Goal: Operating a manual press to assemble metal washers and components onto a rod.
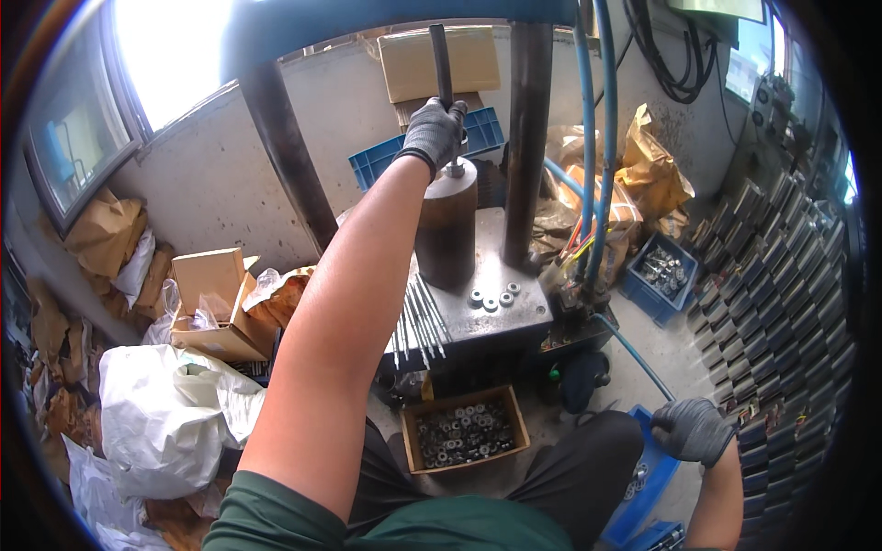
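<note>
My left hand [433, 136], in a grey glove, reaches forward with its fingers closed around the lower part of a dark upright bar [441, 57]. Below that hand, a thin metal stem stands on top of a thick steel cylinder [447, 220]. The cylinder rests on the metal press bed [501, 253]. Several slim metal rods [421, 321] lie side by side on the bed, left of several small metal rings [491, 302]. Low on the right, my gloved right hand [694, 432] is closed at the end of a blue lever [636, 356].
Dark press columns [528, 138] flank the cylinder. A wooden box [516, 418] of small rings sits between my knees. Stacked dark metal pieces [781, 340] line the right side. Blue bins [659, 303], a white sack [170, 409] and a cardboard box [225, 344] surround the press.
</note>
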`<state>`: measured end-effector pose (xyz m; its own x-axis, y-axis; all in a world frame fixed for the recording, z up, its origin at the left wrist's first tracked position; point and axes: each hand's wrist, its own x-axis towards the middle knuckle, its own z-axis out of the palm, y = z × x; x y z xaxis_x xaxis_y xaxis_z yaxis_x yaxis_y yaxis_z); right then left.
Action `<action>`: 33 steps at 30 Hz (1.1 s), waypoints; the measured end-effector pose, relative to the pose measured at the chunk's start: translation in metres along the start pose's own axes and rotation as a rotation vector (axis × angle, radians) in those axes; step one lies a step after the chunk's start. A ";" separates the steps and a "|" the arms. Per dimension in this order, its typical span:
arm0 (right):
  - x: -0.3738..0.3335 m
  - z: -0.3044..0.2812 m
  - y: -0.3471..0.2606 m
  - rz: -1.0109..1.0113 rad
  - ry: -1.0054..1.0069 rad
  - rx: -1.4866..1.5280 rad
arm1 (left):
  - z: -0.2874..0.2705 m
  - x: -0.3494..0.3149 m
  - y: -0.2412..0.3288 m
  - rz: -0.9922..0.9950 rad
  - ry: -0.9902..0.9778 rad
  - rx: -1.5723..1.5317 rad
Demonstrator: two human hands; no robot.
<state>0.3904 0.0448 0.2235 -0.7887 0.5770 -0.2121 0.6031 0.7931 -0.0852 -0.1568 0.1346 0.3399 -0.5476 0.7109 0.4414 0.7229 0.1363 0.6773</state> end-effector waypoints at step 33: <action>0.004 -0.012 0.003 0.062 0.054 0.079 | 0.003 -0.003 -0.004 -0.003 0.012 -0.132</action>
<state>0.3875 0.0519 0.2340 -0.7535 0.6360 -0.1666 0.6569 0.7389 -0.1503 -0.1570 0.1343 0.3338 -0.5551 0.7020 0.4463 0.6602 0.0454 0.7497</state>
